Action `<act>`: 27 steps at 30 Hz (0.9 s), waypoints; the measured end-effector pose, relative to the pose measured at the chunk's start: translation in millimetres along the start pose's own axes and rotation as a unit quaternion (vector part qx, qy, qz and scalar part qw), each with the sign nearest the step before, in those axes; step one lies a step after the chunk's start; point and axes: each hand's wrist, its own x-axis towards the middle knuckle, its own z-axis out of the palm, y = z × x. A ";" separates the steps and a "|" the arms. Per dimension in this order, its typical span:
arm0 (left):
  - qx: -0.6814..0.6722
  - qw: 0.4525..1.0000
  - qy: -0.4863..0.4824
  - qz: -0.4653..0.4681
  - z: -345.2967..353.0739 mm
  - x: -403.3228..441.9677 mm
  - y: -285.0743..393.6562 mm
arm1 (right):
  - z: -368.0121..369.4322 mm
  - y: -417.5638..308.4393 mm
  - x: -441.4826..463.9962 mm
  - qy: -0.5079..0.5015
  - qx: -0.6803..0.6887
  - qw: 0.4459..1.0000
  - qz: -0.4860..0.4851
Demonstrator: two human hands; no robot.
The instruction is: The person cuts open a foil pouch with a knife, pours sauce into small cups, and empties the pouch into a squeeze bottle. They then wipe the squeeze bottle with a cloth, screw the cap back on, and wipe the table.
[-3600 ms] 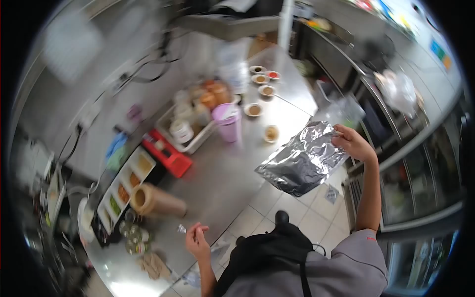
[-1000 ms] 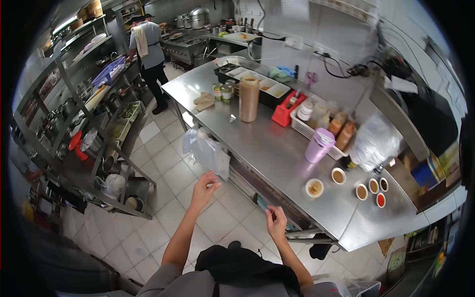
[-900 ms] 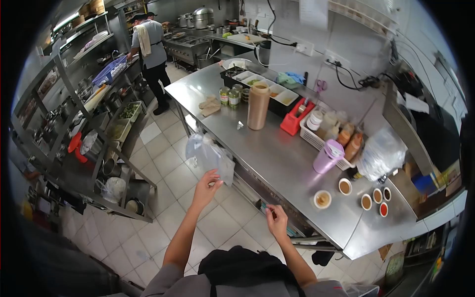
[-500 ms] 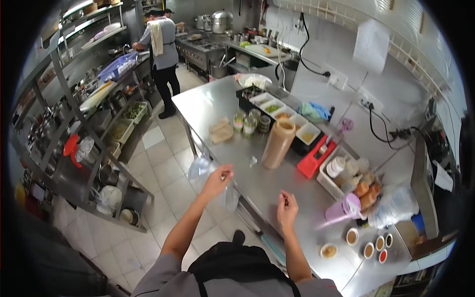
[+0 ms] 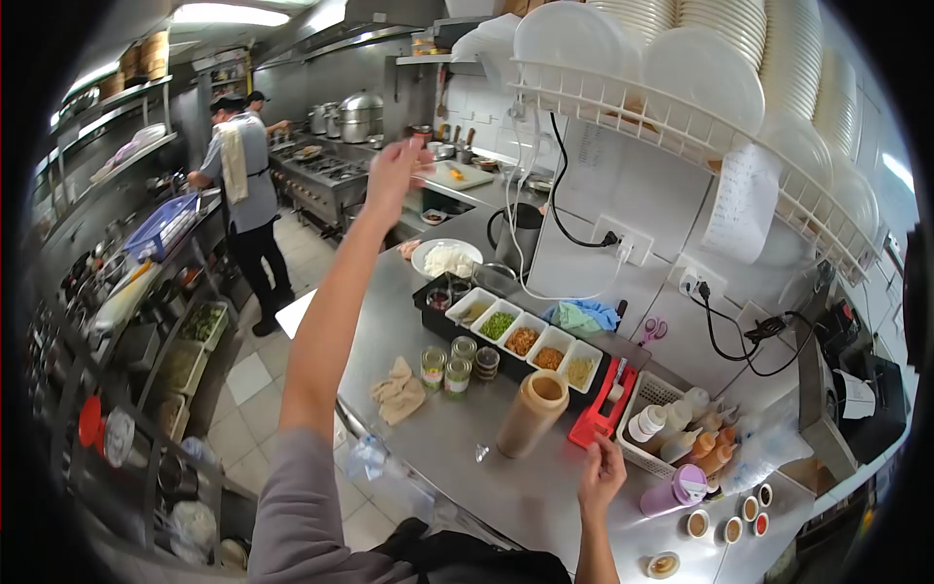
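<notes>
My left hand (image 5: 397,183) is raised high with the arm stretched out. Its fingers reach to the right, slightly blurred, and nothing shows in them. Behind it lies a cutting board (image 5: 461,176) on a far counter. Low over the steel table, my right hand (image 5: 601,477) has its fingers drawn together, with no object visible in them. Just beyond it is a red tape dispenser (image 5: 595,414). A tall bottle of brown sauce (image 5: 532,417) stands to its left, open at the top. A purple-lidded jug (image 5: 671,492) stands to its right.
Several tins (image 5: 457,376) and a folded cloth (image 5: 398,391) sit on the steel table (image 5: 443,438). Behind them runs a black holder of topping tubs (image 5: 498,325). A basket of squeeze bottles (image 5: 647,394) is at right. Above hangs a plate rack (image 5: 681,136). A co-worker (image 5: 243,185) stands left.
My left hand has swung up and forward from beside the table edge. The right hand has shifted slightly right. The view has tilted up, bringing the plate rack into sight.
</notes>
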 end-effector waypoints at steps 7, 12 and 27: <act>-0.288 0.951 -0.042 -0.105 51.3 203.2 -6.5 | 20.9 -44.0 -48.3 0.179 -0.097 0.979 0.011; -0.308 0.941 -0.106 -0.096 63.4 235.4 -20.1 | 37.3 -64.0 -74.7 0.238 -0.129 0.961 0.050; -0.098 0.968 -0.165 0.163 -24.2 -24.5 -59.1 | 158.3 -158.4 -5.4 0.049 0.057 0.997 -0.033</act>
